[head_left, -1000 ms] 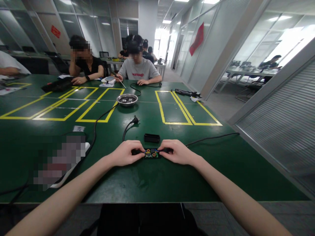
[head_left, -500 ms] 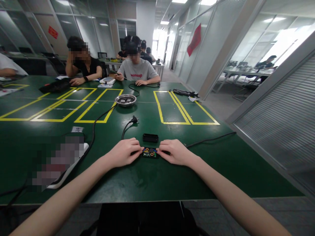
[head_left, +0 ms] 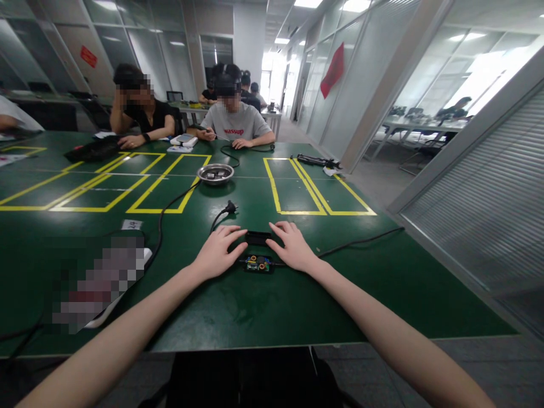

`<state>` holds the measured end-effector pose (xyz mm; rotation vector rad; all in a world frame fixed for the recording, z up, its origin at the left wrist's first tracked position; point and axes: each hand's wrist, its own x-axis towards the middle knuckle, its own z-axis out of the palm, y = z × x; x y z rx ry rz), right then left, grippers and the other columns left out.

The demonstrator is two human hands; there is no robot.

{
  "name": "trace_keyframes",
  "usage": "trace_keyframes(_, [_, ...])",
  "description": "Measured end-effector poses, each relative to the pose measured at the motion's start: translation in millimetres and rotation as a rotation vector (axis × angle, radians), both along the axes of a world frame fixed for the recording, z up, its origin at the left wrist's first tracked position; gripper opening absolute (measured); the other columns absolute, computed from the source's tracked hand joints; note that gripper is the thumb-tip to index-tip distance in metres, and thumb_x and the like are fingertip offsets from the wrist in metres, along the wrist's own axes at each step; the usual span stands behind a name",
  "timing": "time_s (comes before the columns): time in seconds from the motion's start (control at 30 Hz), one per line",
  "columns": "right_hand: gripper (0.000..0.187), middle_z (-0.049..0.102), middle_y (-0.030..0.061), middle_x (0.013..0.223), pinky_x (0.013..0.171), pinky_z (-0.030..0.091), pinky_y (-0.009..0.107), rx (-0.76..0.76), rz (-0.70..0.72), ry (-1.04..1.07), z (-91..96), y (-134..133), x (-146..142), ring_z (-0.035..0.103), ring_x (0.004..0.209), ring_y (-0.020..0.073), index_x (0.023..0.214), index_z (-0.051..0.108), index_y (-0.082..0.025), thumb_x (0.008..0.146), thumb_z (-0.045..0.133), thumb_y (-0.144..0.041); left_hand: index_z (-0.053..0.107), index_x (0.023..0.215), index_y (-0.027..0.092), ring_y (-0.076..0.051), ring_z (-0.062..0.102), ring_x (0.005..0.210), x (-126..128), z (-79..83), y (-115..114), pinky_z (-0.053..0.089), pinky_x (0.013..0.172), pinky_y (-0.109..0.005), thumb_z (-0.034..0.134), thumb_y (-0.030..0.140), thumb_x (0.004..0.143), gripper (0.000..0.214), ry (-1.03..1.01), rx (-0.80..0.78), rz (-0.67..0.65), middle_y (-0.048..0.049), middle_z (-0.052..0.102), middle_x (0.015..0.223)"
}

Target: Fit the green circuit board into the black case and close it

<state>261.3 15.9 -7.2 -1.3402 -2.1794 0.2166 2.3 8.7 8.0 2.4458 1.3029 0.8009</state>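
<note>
A black plastic case half [head_left: 258, 238], long and hollow, lies on the green table [head_left: 221, 317]. My left hand [head_left: 219, 252] is at its left end, thumb and fingers spread apart. At the opposite end is my right hand [head_left: 293, 246], also with its fingers apart. The fingertips reach the ends of the case half; whether they touch it I cannot tell. Just nearer to me sits a small circuit board [head_left: 257, 263] with copper coils, resting in a black case half. A dark cable runs out from it under my right hand.
A cable with a black plug [head_left: 230, 207] lies beyond my left hand. Farther off is a metal bowl [head_left: 215, 174] with small metal parts. A blurred-out object on a white base [head_left: 100, 319] lies at left. A folded black tripod [head_left: 318, 161] lies far right. Two people sit across the table.
Both hands have let go of the ends of the circuit board assembly. They have moved forward to the empty case half, and their fingers have spread.
</note>
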Motion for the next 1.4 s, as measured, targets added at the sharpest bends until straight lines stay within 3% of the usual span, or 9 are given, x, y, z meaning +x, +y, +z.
trace_keyframes(0.1, [0.027, 0.066, 0.0146, 0.120, 0.100, 0.051, 0.049, -0.086, 0.046, 0.028, -3.3, 5.7, -3.4, 0.060, 0.114, 0.0293, 0.117, 0.077, -0.017, 0.095, 0.070, -0.032, 0.073, 0.130, 0.022, -0.031, 0.060, 0.128, 6.4, -3.6, 1.9, 0.046, 0.112, -0.057, 0.062, 0.033, 0.100, 0.034, 0.010, -0.071, 0.002, -0.0114, 0.073, 0.134])
trace_keyframes(0.27, [0.023, 0.067, 0.0000, 0.081, 0.070, 0.052, 0.030, -0.284, 0.097, 0.291, 2.2, 2.4, -7.0, 0.061, 0.070, 0.0155, 0.107, 0.074, -0.018, 0.086, 0.075, -0.026, 0.075, 0.113, 0.020, -0.026, 0.073, 0.105, 14.0, -5.7, -0.1, 0.060, 0.092, -0.040, 0.067, 0.022, 0.091, 0.023, -0.260, -0.175, 0.014, -0.0089, 0.078, 0.117])
trace_keyframes(0.33, [0.026, 0.069, -0.0011, 0.081, 0.064, 0.050, 0.027, -0.376, 0.099, 0.417, 3.9, 1.0, -8.3, 0.062, 0.064, 0.0134, 0.108, 0.073, -0.018, 0.082, 0.075, -0.024, 0.071, 0.119, 0.020, -0.022, 0.075, 0.093, 12.9, -5.5, 0.8, 0.061, 0.082, -0.036, 0.069, 0.020, 0.088, 0.031, -0.386, -0.260, 0.025, -0.0077, 0.078, 0.113])
trace_keyframes(0.4, [0.030, 0.074, 0.0013, 0.089, 0.061, 0.052, 0.026, -0.451, 0.097, 0.535, 4.4, 0.1, -8.5, 0.067, 0.063, 0.0136, 0.108, 0.073, -0.018, 0.079, 0.076, -0.024, 0.068, 0.124, 0.019, -0.021, 0.076, 0.090, 9.7, -4.4, 2.6, 0.062, 0.083, -0.036, 0.071, 0.020, 0.084, 0.041, -0.483, -0.338, 0.023, -0.0083, 0.078, 0.113])
trace_keyframes(0.5, [0.036, 0.077, 0.0045, 0.095, 0.063, 0.057, 0.028, -0.541, 0.130, 0.640, 5.2, -1.4, -5.2, 0.073, 0.066, 0.0162, 0.110, 0.075, -0.017, 0.076, 0.080, -0.029, 0.072, 0.119, 0.016, -0.023, 0.077, 0.091, 3.7, -0.8, 4.7, 0.063, 0.089, -0.039, 0.075, 0.027, 0.081, 0.040, -0.518, -0.468, -0.026, -0.0080, 0.080, 0.102])
trace_keyframes(0.63, [0.044, 0.080, 0.0055, 0.092, 0.071, 0.063, 0.031, -0.646, 0.183, 0.708, 8.3, -3.1, 2.6, 0.076, 0.069, 0.0179, 0.113, 0.078, -0.017, 0.075, 0.085, -0.038, 0.075, 0.115, 0.015, -0.024, 0.078, 0.082, -1.0, 5.3, 4.3, 0.065, 0.075, -0.036, 0.077, 0.037, 0.081, 0.040, -0.518, -0.603, -0.059, -0.0059, 0.080, 0.089])
trace_keyframes(0.8, [0.054, 0.079, 0.0053, 0.082, 0.080, 0.066, 0.037, -0.783, 0.227, 0.810, 9.5, -0.1, 8.2, 0.077, 0.071, 0.0184, 0.108, 0.080, -0.014, 0.074, 0.087, -0.055, 0.075, 0.112, 0.014, -0.021, 0.078, 0.078, -1.3, 7.0, 5.4, 0.063, 0.068, -0.031, 0.078, 0.034, 0.079, 0.039, -0.559, -0.652, -0.062, -0.0069, 0.081, 0.092])
trace_keyframes(1.03, [0.055, 0.079, 0.0053, 0.081, 0.084, 0.066, 0.038, -0.807, 0.218, 0.839, 5.8, 2.2, 10.0, 0.076, 0.073, 0.0181, 0.101, 0.080, -0.014, 0.071, 0.089, -0.059, 0.076, 0.113, 0.013, -0.023, 0.079, 0.082, -2.1, 6.3, 7.2, 0.065, 0.075, -0.035, 0.078, 0.029, 0.077, 0.040, -0.590, -0.676, -0.070, -0.0108, 0.082, 0.105])
trace_keyframes(1.4, [0.042, 0.079, 0.0051, 0.088, 0.078, 0.060, 0.033, -0.802, 0.267, 0.734, 13.0, -2.5, 15.8, 0.073, 0.074, 0.0169, 0.101, 0.082, -0.015, 0.071, 0.091, -0.044, 0.082, 0.102, 0.015, -0.020, 0.075, 0.081, -6.2, 15.4, 3.8, 0.061, 0.080, -0.034, 0.070, 0.032, 0.083, 0.029, -0.468, -0.659, -0.129, -0.0072, 0.083, 0.090])
